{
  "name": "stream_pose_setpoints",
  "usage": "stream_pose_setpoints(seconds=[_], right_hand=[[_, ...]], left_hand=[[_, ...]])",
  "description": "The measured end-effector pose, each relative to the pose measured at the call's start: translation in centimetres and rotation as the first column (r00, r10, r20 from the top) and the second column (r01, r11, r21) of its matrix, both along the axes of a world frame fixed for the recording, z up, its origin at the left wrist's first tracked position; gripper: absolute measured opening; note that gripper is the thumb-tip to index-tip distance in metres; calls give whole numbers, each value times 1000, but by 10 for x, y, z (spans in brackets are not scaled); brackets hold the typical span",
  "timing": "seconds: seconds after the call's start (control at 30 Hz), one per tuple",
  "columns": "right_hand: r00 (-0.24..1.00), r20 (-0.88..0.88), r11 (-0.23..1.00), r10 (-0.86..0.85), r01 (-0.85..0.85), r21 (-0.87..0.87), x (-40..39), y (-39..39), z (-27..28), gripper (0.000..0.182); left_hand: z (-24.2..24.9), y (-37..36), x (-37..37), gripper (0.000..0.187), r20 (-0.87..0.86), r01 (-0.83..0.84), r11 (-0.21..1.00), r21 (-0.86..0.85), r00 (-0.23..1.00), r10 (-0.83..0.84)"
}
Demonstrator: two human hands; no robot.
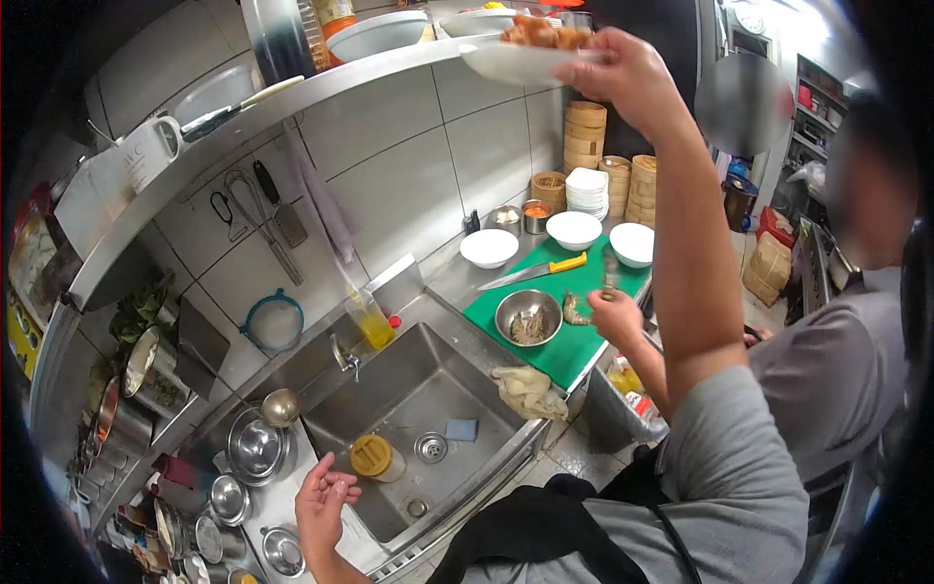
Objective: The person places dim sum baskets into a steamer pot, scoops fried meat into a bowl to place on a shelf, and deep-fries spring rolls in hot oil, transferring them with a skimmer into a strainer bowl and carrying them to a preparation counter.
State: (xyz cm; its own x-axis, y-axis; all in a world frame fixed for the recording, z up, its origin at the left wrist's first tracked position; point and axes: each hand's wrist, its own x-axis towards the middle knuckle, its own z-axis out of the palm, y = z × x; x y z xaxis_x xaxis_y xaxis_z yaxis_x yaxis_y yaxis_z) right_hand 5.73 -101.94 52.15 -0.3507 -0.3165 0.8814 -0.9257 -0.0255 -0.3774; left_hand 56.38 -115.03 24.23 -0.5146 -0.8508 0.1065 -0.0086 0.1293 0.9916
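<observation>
Two hands belong to the camera wearer. The right hand [608,68], raised, pinches the rim of one shallow white dish [511,66] between thumb and fingers. The dish carries glossy, reddish-brown food pieces [547,33] and is located at the front of the curved shelf [365,80]; contact with the shelf cannot be determined. The left hand [326,496] is empty, its fingers loosely bent and apart, near the left side of the sink [409,389].

One rectangular steel sink contains one jar [377,457] with a yellow lid, one blue sponge [462,429] and one round drain strainer [430,448]. One metal faucet [344,356] is mounted at the rear edge.

One flat green board [545,360] supports one knife [533,272] with a yellow handle, and one round metal bowl [528,318] holding grey shrimp. Three smooth white bowls [489,249] are positioned around the far part of the board. Behind them are two small metal containers [536,218], one with orange contents, one stack of white dishes [588,193], and four stacks of round, woven-topped or banded steamers [584,136].

One co-worker [827,360] in a grey shirt extends one hand [618,317] over the board; its exact grip is unclear.
</observation>
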Motion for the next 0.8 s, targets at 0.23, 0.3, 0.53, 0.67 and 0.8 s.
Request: stream_pose_setpoints(seconds=[0.23,0.3,0.53,0.67,0.8], right_hand=[[982,184,983,29,-62,173,-20,-48,83,28],[947,244,964,208,-241,112,-56,-80,86,31],[935,261,959,241,-271,87,-102,-119,88,42],[853,337,893,398,-445,71,-116,-129,92,43],[870,316,888,377,-437,141,-125,-138,101,43]], left_hand=[[35,14,22,44,257,-166,907,-387,925,279],[86,14,11,44,160,-239,862,-447,927,340],[131,-2,-19,44,21,-295,769,-567,928,372],[93,-31,-27,43,23,-293,840,-457,940,340],[73,-25,-35,45,93,-312,866,-392,922,375]])
